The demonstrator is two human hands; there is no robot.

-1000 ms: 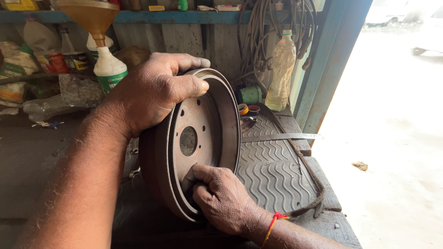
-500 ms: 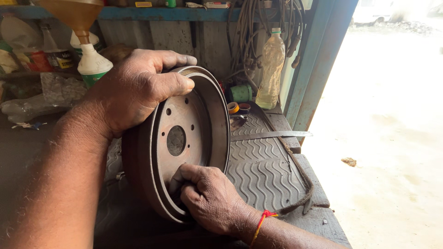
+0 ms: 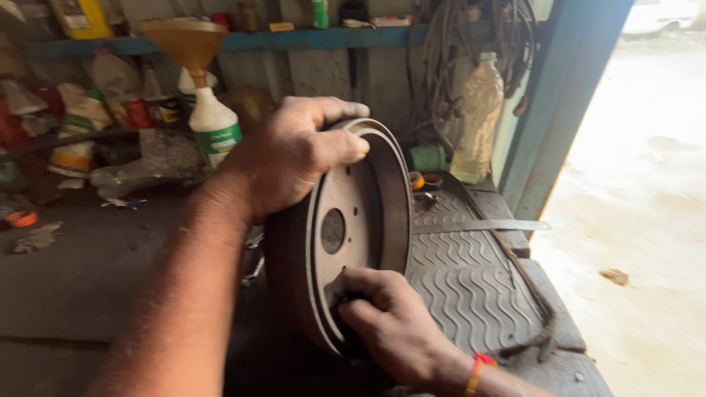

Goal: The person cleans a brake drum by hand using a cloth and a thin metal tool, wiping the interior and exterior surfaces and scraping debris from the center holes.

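Note:
A rusty round brake drum [image 3: 368, 213] stands on its edge on the workbench, its open side facing right. My left hand [image 3: 294, 151] grips the drum's upper rim, thumb over the front lip. My right hand [image 3: 390, 323] presses against the lower inside of the drum with its fingers curled around something small and dark; what it is I cannot make out. A red and yellow thread circles my right wrist.
A ribbed rubber mat [image 3: 471, 279] covers the bench to the right, with a flat metal strip [image 3: 485, 226] across it. Behind stand a white bottle with a funnel [image 3: 213, 121], a clear plastic bottle [image 3: 476, 125], hanging cables and a blue door frame [image 3: 559, 110].
The view has swung left and blurred, so the drum appears further right. Both hands keep their places on the drum.

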